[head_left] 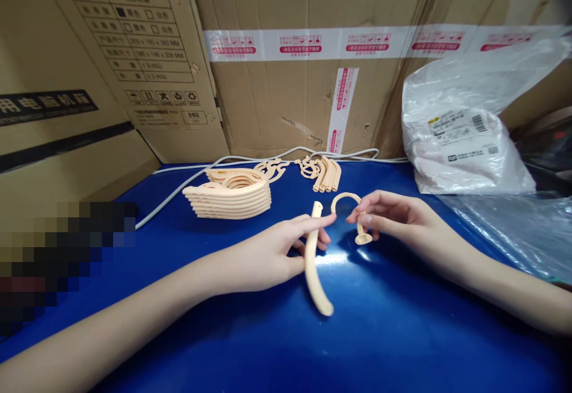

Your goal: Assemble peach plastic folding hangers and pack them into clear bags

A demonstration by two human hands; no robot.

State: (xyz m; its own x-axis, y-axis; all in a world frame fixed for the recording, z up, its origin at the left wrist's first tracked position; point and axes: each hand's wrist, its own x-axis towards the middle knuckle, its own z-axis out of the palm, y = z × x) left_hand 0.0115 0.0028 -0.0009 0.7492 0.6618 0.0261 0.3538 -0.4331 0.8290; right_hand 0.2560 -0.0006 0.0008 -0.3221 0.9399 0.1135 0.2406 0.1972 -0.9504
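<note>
My left hand grips a beige plastic hanger arm, a curved bar with a small hole near its upper end. The bar stands nearly lengthwise to me, its lower end bending right. Just to the right, my right hand pinches a beige hanger hook between thumb and fingers. The hook's round bend points up and left, and its flared base hangs below my fingertips. Hook and arm are apart. Parts of both sets of fingers are hidden behind what they hold.
Behind my left hand lies a neat stack of beige hangers. Loose hooks and several hanger arms lie at the back of the blue table. A white cable, cardboard boxes and a white plastic bag border it.
</note>
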